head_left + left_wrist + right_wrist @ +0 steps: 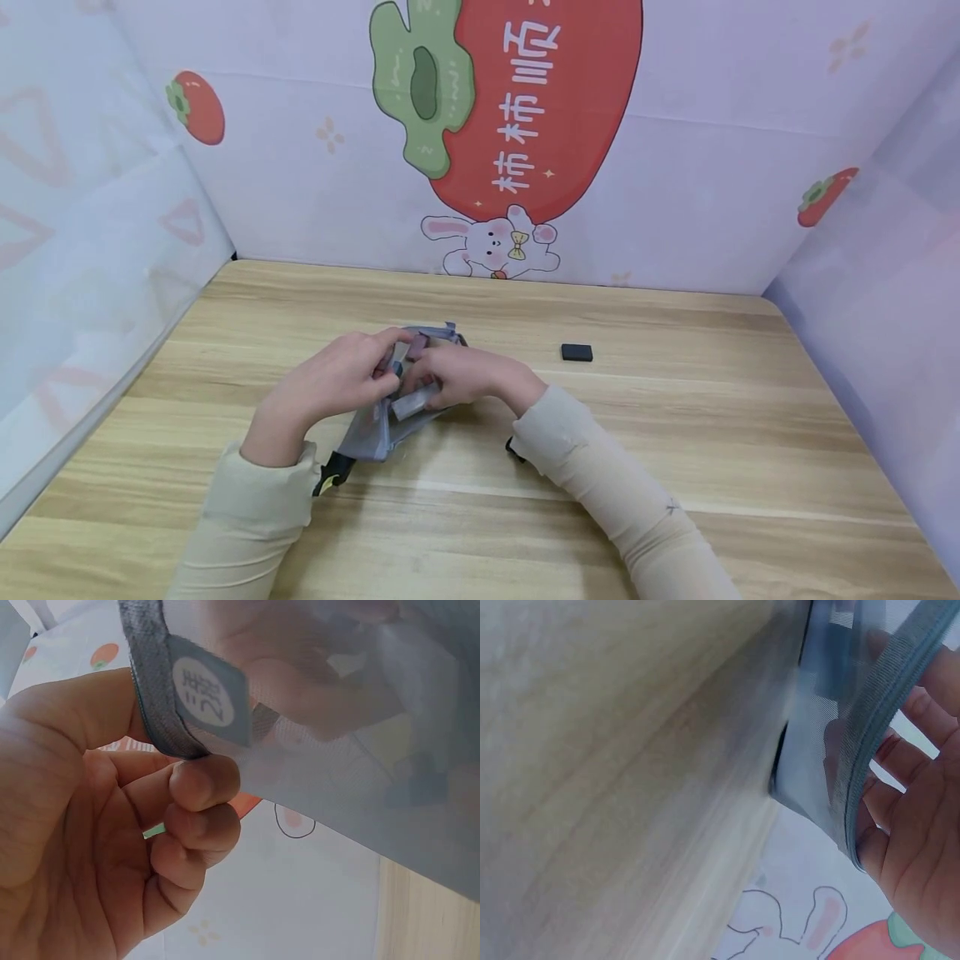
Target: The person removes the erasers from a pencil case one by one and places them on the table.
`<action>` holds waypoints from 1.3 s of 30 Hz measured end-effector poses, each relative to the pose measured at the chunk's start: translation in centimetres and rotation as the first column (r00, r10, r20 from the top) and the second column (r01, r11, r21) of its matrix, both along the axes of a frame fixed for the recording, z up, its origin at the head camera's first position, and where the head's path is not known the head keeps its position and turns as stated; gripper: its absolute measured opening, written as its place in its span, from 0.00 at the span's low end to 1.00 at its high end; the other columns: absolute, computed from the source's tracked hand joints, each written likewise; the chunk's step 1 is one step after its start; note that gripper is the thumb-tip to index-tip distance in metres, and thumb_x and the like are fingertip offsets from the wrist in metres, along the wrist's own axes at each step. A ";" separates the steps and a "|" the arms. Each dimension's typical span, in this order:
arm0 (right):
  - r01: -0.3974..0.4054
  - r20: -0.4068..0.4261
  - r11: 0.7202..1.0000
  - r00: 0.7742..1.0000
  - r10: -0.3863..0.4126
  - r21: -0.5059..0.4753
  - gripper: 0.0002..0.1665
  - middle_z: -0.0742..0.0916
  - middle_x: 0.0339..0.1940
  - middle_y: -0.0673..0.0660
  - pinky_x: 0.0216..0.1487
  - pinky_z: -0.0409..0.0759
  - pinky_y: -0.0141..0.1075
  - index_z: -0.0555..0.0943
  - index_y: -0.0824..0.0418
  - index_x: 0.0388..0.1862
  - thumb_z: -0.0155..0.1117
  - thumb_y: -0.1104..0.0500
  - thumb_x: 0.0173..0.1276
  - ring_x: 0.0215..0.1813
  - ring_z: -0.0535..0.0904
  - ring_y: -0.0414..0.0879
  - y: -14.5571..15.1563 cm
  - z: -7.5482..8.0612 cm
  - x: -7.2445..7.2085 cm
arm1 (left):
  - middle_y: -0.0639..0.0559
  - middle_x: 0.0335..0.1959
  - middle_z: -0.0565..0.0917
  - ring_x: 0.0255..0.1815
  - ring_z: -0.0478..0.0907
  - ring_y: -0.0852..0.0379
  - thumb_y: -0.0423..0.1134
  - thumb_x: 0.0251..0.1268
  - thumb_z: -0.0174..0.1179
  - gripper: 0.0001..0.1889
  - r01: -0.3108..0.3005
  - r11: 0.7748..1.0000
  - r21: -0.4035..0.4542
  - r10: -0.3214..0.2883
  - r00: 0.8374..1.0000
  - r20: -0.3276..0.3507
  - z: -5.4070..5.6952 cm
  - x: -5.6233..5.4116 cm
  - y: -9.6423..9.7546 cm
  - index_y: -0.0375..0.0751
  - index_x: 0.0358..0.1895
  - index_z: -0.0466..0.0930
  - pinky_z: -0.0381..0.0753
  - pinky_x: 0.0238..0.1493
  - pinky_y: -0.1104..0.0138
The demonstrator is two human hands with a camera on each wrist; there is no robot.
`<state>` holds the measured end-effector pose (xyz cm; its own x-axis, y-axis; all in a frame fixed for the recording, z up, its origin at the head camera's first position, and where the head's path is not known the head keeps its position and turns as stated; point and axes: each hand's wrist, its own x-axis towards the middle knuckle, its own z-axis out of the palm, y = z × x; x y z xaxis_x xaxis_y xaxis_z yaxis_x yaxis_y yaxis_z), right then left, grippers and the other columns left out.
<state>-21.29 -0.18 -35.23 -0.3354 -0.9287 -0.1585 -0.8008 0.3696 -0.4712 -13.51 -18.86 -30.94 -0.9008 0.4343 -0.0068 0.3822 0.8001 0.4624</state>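
Note:
A grey mesh pouch (365, 433) with a zip-like trim lies on the table, its mouth spread. My left hand (341, 375) pinches the trim between thumb and fingers; the left wrist view shows a grey label (210, 690) beside that grip. Reaching over the opposite rim, my right hand (461, 373) has its fingers inside the pouch. A pale grey block (415, 402) lies in the mouth against the right fingers; whether they grip it is hidden. Deeper in are a dark reddish block (417, 347) and a small dark teal piece (397, 367).
A small black block (577, 352) lies on the wooden table (675, 417) right of the pouch. A black object with a yellow mark (333, 473) is by the left cuff. Another black piece (513, 450) is partly under the right sleeve. A printed cloth (300, 192) stands behind.

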 end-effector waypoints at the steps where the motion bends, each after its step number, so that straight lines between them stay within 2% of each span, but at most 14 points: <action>1: 0.003 0.002 1.000 1.000 -0.003 -0.006 0.17 0.85 0.43 0.46 0.55 0.71 0.36 0.86 0.53 0.49 0.67 0.64 0.62 0.51 0.72 0.44 0.1 0.0 0.0 | 0.60 0.15 0.63 0.17 0.58 0.65 0.30 0.56 0.54 0.27 -0.002 1.000 0.001 0.002 1.000 0.001 0.0 0.0 0.0 0.34 0.63 0.73 0.59 0.20 0.72; 4: 0.012 0.010 1.000 1.000 -0.012 -0.018 0.15 0.83 0.41 0.47 0.53 0.70 0.35 0.86 0.53 0.47 0.67 0.64 0.61 0.50 0.71 0.45 0.3 0.2 0.0 | 0.60 0.16 0.64 0.17 0.58 0.65 0.30 0.56 0.54 0.27 -0.009 1.000 0.003 0.009 1.000 0.002 -0.1 0.0 -0.1 0.34 0.63 0.73 0.60 0.21 0.71; 11: 0.029 0.037 0.999 0.999 -0.028 -0.028 0.16 0.84 0.43 0.47 0.51 0.72 0.32 0.86 0.54 0.48 0.66 0.65 0.61 0.49 0.72 0.44 0.9 0.5 0.2 | 0.60 0.17 0.64 0.18 0.59 0.64 0.30 0.56 0.54 0.26 -0.008 1.000 0.008 0.008 1.000 0.006 -0.2 -0.1 -0.1 0.34 0.63 0.73 0.60 0.21 0.71; 19: 0.033 0.022 0.998 0.999 -0.032 -0.050 0.15 0.81 0.42 0.51 0.45 0.72 0.30 0.85 0.56 0.48 0.67 0.63 0.62 0.45 0.74 0.44 1.2 0.4 0.3 | 0.59 0.17 0.63 0.18 0.58 0.64 0.30 0.56 0.53 0.26 -0.016 1.000 0.010 0.016 1.000 0.021 0.0 0.0 0.0 0.34 0.63 0.73 0.59 0.21 0.72; 32: 0.070 0.035 0.994 0.997 -0.068 -0.082 0.16 0.81 0.44 0.50 0.45 0.74 0.31 0.85 0.56 0.50 0.67 0.63 0.62 0.44 0.75 0.42 2.0 0.7 0.4 | 0.58 0.17 0.63 0.19 0.60 0.63 0.31 0.59 0.54 0.26 -0.019 1.000 0.002 0.019 0.999 0.034 0.0 0.1 0.1 0.33 0.64 0.72 0.60 0.21 0.71; 39: 0.087 0.069 0.990 0.994 -0.079 -0.114 0.15 0.82 0.48 0.53 0.48 0.76 0.32 0.85 0.56 0.50 0.68 0.62 0.64 0.46 0.75 0.42 2.5 0.7 0.3 | 0.59 0.17 0.63 0.19 0.60 0.63 0.31 0.59 0.54 0.26 -0.020 1.000 0.002 0.020 0.999 0.031 0.0 0.1 0.0 0.34 0.64 0.73 0.60 0.21 0.71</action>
<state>-20.95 2.34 -34.52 -0.4045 -0.9115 -0.0743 -0.7365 0.3728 -0.5645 -13.45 -18.81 -30.99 -0.9088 0.4159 -0.0336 0.3515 0.8065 0.4754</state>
